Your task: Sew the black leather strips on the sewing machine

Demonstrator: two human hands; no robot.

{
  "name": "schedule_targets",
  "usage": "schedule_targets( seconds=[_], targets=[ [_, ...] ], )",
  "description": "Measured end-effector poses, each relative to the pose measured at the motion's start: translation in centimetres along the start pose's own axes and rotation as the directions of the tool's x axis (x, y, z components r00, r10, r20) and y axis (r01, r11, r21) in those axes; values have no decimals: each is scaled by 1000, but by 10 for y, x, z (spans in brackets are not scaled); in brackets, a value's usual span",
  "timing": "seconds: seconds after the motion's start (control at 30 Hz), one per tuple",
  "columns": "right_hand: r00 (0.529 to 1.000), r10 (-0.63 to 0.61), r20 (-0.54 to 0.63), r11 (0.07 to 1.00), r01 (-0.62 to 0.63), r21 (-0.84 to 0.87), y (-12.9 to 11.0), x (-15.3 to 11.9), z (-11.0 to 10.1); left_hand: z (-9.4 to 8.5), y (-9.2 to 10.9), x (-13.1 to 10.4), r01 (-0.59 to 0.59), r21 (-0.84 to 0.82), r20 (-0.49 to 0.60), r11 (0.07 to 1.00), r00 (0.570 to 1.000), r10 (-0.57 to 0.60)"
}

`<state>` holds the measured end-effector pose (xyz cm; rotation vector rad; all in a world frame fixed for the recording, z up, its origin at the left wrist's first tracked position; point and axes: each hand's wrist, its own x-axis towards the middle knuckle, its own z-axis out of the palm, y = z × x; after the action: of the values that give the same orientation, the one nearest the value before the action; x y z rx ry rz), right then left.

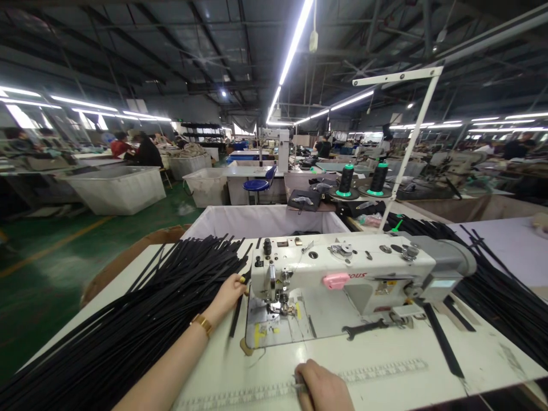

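Observation:
My left hand (234,290) reaches to the left end of the white sewing machine (308,262). Its fingers are closed on a narrow black strap (236,317), which hangs down over the table beside the steel needle plate. My right hand (325,387) rests at the front of the table, over the printed ruler (381,370). Its fingers are curled round something small, mostly hidden by the hand. The presser foot (278,308) stands between and beyond my hands, apart from both.
A thick pile of black straps (166,297) covers the table's left side; more straps (500,297) lie to the right. A wrench (363,329) lies against the machine bed. Behind stand a pale bin (274,216) and black thread cones (346,180). People sit farther off.

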<state>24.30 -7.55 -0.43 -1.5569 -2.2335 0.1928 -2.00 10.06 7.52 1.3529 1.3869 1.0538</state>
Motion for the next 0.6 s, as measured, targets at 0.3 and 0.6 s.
schedule_targets(
  seconds=[0.3, 0.6],
  targets=[
    [945, 130, -299, 937, -18, 350, 27, 18, -106, 25, -43, -105, 85, -298, 51, 951, 996, -73],
    [604, 363, -710, 653, -708, -268, 250, 99, -351, 28, -43, -110, 5, -344, -38, 939, 999, -19]
  ],
)
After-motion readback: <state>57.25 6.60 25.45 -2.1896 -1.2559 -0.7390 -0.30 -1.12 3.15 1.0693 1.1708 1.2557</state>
